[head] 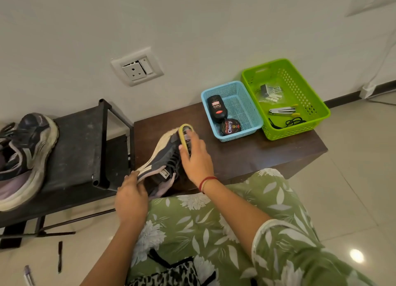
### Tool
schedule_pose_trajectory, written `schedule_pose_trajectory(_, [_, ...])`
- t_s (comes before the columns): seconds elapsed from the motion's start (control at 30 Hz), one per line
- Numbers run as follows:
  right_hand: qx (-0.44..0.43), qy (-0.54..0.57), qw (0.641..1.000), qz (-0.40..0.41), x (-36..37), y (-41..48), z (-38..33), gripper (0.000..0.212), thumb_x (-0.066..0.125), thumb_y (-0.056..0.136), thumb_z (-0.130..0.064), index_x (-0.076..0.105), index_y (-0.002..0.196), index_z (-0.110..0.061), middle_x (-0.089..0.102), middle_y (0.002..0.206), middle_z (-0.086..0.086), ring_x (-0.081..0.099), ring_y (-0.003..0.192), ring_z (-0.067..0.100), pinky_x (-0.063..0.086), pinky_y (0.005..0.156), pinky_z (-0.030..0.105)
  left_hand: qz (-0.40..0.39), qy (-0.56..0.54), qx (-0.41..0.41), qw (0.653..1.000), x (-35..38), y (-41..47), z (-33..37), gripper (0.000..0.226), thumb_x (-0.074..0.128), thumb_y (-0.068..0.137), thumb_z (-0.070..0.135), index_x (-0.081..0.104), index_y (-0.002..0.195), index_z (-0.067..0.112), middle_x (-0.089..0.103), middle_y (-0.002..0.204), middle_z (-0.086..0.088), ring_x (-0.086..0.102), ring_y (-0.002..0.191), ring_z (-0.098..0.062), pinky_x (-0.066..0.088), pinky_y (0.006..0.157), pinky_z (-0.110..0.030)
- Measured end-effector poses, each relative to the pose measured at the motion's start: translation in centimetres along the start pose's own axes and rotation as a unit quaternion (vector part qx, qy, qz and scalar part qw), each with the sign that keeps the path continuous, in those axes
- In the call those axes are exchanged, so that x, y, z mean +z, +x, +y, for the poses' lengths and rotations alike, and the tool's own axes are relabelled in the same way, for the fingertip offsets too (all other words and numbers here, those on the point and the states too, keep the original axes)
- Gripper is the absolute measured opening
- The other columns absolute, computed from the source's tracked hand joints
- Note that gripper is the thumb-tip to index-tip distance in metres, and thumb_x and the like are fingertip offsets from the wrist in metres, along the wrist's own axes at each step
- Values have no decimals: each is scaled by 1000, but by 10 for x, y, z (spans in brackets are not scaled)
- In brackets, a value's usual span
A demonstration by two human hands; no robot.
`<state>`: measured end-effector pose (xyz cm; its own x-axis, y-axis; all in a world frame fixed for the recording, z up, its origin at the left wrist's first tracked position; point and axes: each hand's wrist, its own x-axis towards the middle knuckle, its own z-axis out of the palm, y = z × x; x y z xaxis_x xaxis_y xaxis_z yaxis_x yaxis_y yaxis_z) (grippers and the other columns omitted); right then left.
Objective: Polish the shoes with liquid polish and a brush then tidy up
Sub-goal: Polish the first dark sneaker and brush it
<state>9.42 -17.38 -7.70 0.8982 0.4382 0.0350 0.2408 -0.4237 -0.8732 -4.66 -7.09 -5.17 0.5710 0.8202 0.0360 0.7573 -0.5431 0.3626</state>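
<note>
Yellow-backed shoe brush in my right hand, fingers curled over its back, bristles pressed to the toe end of the dark grey lace-up sneaker with a cream sole. Left hand pinched that sneaker at the heel end, fingers closed on the sole's edge. The sneaker lay tipped on its side at the near left corner of the low dark brown wooden table, heel past the table's edge and over my lap.

Risks, as I judged them. Only the heel was held, and the toe rested near the table's edge. A hard stroke could have twisted the sneaker out of my pinch and off the table's near side. Bristles were close to the laces and could have snagged them. Any polish on the brush could have smeared the cream sole, or dropped on my green flowered clothing just below the table's near edge.

Count.
- **Sneakers:** two, the second on the black metal rack to the table's left.
- **Brush:** one.
- **Black squeeze bottle of liquid polish:** one, lying in the pale blue mesh plastic basket at the table's far side.
- **Round black polish tin:** one, same basket, close against the bottle's cap end.
- **Baskets:** two. The bright green perforated plastic basket sat just right of the blue one, at the table's far right corner, holding small odds I did not count.
</note>
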Motion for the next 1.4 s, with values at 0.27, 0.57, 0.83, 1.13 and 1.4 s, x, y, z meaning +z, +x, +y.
schedule_pose_trajectory(0.27, [13, -170, 985, -21, -8, 13, 5, 49, 39, 99, -35, 28, 146, -33, 46, 114, 14, 59, 86, 39, 42, 67, 38, 7, 20, 27, 999, 2, -1, -1, 36, 53, 91, 3, 59, 126, 6, 61, 122, -22, 56, 113, -42, 44, 94, -55])
schedule_pose_trajectory(0.57, [284, 238, 923, -102, 6, 10, 20, 40, 42, 100, -28, 32, 138, -20, 55, 128, 14, 55, 104, 28, 45, 90, 35, 10, 8, -18, 1000, 0, -1, -3, 33, 48, 95, 7, 58, 126, 3, 63, 111, -25, 59, 99, -46, 47, 79, -48])
schedule_pose_trajectory(0.83, [206, 243, 946, 63, 8, 13, 8, 45, 44, 99, -28, 33, 142, -20, 51, 134, 10, 53, 117, 28, 41, 96, 33, -2, 0, -17, 1000, 2, 2, -4, 33, 47, 96, 9, 58, 126, 2, 64, 110, -25, 59, 98, -45, 46, 78, -46])
schedule_pose_trajectory(1.13, [325, 210, 915, -119, 18, -7, 6, 34, 39, 100, -28, 35, 131, -15, 58, 113, 12, 56, 97, 28, 44, 88, 37, 11, 5, -39, 999, 4, 4, -6, 31, 47, 97, 14, 59, 124, 4, 65, 107, -23, 60, 94, -43, 46, 75, -46])
schedule_pose_trajectory(1.4, [403, 277, 870, -62, 4, 7, 3, 26, 43, 98, -30, 43, 122, -19, 55, 98, 9, 54, 86, 26, 46, 64, 32, 15, -29, -6, 999, 3, 2, -4, 35, 53, 91, 6, 58, 127, 5, 63, 117, -20, 58, 106, -42, 47, 85, -48])
